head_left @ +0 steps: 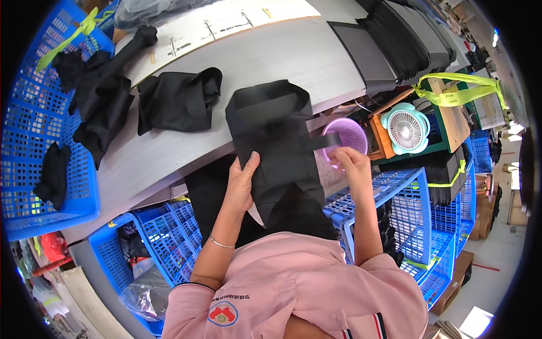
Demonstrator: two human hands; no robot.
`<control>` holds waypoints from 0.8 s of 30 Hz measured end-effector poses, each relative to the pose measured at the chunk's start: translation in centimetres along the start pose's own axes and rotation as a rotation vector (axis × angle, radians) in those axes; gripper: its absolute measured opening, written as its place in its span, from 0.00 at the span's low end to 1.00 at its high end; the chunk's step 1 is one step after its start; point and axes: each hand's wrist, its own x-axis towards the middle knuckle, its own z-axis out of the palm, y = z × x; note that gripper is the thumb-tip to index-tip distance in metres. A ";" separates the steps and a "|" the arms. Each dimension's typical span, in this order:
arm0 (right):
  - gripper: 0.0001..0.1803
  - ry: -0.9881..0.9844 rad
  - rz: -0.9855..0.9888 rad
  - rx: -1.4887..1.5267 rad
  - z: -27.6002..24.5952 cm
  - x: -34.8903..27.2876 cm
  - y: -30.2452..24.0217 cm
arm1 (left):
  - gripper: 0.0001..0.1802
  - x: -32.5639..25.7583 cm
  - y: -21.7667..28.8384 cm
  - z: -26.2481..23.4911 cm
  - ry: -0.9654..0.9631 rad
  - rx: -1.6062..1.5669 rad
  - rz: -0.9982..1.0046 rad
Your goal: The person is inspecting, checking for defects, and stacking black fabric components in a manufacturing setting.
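My left hand (244,179) is closed on the left edge of a black fabric bag (276,152), thumb on top. The bag hangs in front of my body, its open, box-like end pointing away from me over the table edge. From its right side sticks out a short black strap (326,142), slightly blurred. Just below the strap's outer end, my right hand (351,164) has its fingers pinched together. Whatever lies between those fingertips is too small to make out. A folded black fabric piece (179,100) rests on the grey table (282,53), left of the bag.
Blue plastic crates stand at the left (39,130), below the table (166,237) and at my right (412,209). A purple basket (353,135) and a teal fan (405,129) are beyond my right hand. Stacked black sheets (389,51) lie at the far right.
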 end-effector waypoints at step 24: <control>0.19 -0.231 -0.154 0.103 4.6 -0.5 2.6 | 0.21 -1.2 -3.3 -1.2 -0.002 0.397 0.008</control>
